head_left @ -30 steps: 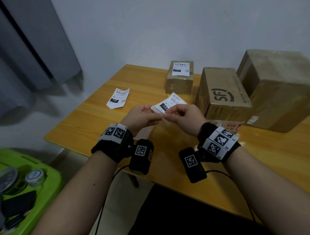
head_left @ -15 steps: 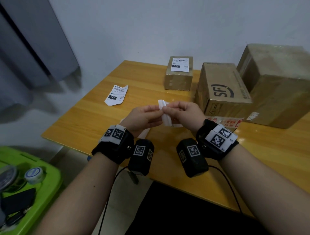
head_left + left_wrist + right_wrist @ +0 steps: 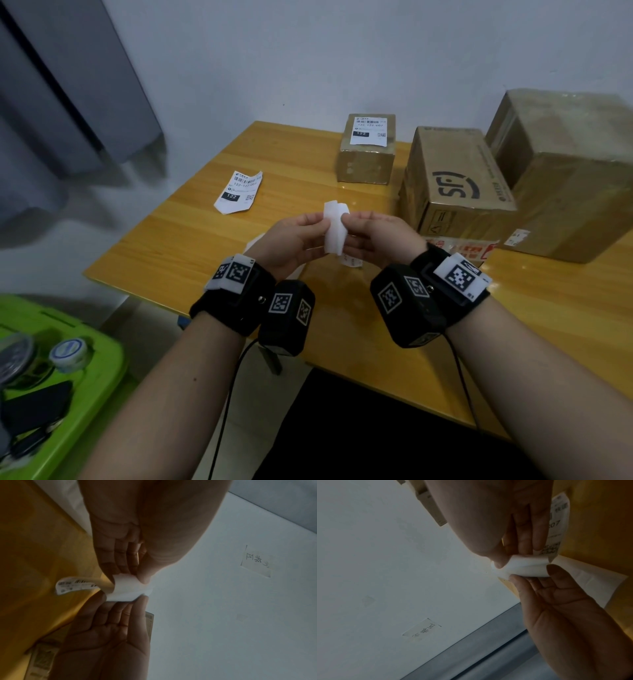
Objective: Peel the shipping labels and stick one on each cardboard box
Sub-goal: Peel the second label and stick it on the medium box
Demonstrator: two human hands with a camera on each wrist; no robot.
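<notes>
Both hands hold one shipping label point(image 3: 335, 229) upright above the wooden table point(image 3: 191, 246), its blank white side towards me. My left hand point(image 3: 317, 226) pinches one layer and my right hand point(image 3: 350, 222) pinches the other. In the left wrist view the white layer point(image 3: 127, 590) is split from the printed strip point(image 3: 73, 585), which curls away. The right wrist view shows the printed part point(image 3: 557, 526) behind my right fingers. A small box point(image 3: 364, 161) at the back carries a label point(image 3: 369, 132). The SF box point(image 3: 455, 181) and the big box point(image 3: 568, 171) show no new label.
Another loose label point(image 3: 238, 192) lies on the table to the left. A white sheet point(image 3: 590, 580) lies on the table under my hands. A green bin point(image 3: 78, 373) with tape rolls stands on the floor at the lower left. The wall runs behind the boxes.
The label went from lying flat with its print up to standing upright with its blank side towards me. Its two layers have come apart between my hands.
</notes>
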